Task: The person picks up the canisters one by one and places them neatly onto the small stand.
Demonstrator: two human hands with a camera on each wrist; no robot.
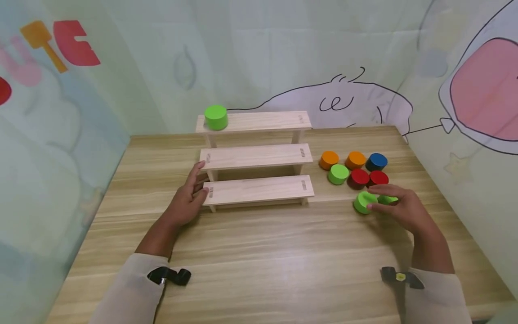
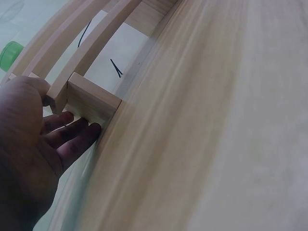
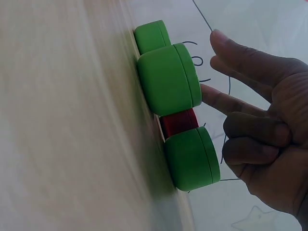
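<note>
A three-step wooden stand (image 1: 259,191) stands on the table, with a green round block (image 1: 216,118) at the left end of its top step. At the stand's left end, my left hand (image 1: 186,202) rests against the lower steps. In the left wrist view its fingertips (image 2: 94,130) touch the side of a leg, below the plank's end. My right hand (image 1: 400,207) hovers over a green round block (image 1: 364,202), thumb and index finger apart around its upper part. The right wrist view shows a gap between these fingers and the green block (image 3: 168,79). Another green block (image 3: 190,159) lies beside it.
Behind the right hand sit two orange blocks (image 1: 355,160), a blue one (image 1: 377,161), two red ones (image 1: 358,178) and another green one (image 1: 338,174). A printed curtain (image 1: 251,58) hangs along the table's back edge and sides.
</note>
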